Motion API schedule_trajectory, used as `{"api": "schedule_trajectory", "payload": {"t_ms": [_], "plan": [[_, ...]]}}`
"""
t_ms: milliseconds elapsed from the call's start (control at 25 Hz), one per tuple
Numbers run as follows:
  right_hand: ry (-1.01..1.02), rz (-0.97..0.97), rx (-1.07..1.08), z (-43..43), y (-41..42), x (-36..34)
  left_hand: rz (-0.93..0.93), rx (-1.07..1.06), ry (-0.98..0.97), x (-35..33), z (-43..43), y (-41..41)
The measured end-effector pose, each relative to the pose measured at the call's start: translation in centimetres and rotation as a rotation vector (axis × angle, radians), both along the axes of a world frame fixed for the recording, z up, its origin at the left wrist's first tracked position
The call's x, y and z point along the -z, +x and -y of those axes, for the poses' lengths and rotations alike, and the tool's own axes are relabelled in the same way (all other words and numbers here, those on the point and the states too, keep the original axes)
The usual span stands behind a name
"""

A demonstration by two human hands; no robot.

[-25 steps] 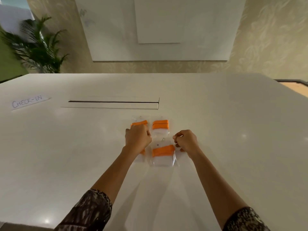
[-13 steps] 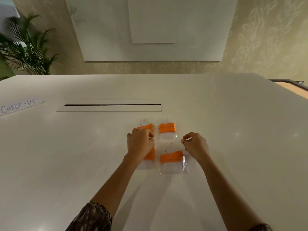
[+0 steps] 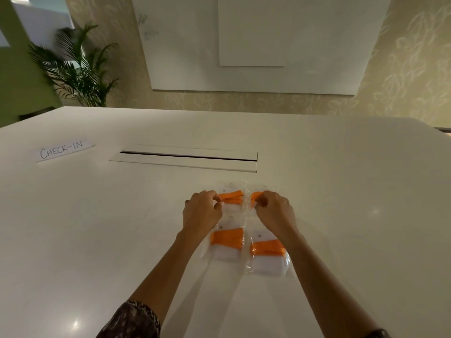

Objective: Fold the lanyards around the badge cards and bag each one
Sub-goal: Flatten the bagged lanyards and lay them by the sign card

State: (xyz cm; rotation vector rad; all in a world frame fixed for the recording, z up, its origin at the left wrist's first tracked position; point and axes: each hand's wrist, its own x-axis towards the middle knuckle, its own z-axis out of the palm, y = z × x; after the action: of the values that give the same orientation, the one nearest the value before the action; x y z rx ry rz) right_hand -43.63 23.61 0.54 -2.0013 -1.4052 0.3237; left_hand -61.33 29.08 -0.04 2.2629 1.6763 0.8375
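Both shift toward the cable slot (image 3: 188,157): the left hand (image 3: 201,212) now pinches the left bag (image 3: 233,196) there, the right hand (image 3: 274,212) the right bag (image 3: 254,194).

Four bagged badge cards (image 3: 267,265), orange lanyards (image 3: 227,237) wrapped round, lie two-by-two.

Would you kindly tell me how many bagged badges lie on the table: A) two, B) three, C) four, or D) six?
C: two rows of two on the table: the left hand pinches the far left bag, the right hand the far right bag, plus the near left bag and near right bag.
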Motion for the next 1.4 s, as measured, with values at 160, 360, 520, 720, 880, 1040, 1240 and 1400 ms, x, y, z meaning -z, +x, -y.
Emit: {"api": "schedule_trajectory", "payload": {"t_ms": [160, 360, 520, 720, 880, 1040, 1240, 1400], "plan": [[-0.045, 0.015, -0.084, -2.3, -1.7, -1.2, -0.048, 0.022, -0.029, -0.1, -1.3, -0.9], [-0.138, 0.077, -0.071, -5.3, -3.3, -2.1, -0.051, 0.074, -0.136, -0.3, -4.2, -2.5], [-0.244, 0.107, 0.014, -7.5, -4.7, -2.1, -0.024, 0.133, -0.240, -0.5, -6.6, -3.4], [-0.314, 0.154, 0.129, -9.4, -6.4, -1.7, 0.156, 0.225, -0.469, -0.4, -9.1, -3.9], [-0.336, 0.150, 0.199, -9.8, -7.5, -1.3, 0.222, 0.275, -0.554, -0.4, -9.8, -4.1], [-0.367, 0.196, 0.198, -9.9, -8.2, -1.0, 0.271, 0.302, -0.594, -0.7, -10.0, -3.8], [-0.362, 0.149, 0.199, -10.5, -8.0, -1.3, 0.288, 0.305, -0.662, -1.0, -10.3, -3.3], [-0.364, 0.161, 0.211, -10.7, -8.1, -0.6, 0.250, 0.238, -0.638, -1.1, -10.8, -3.0]]}}
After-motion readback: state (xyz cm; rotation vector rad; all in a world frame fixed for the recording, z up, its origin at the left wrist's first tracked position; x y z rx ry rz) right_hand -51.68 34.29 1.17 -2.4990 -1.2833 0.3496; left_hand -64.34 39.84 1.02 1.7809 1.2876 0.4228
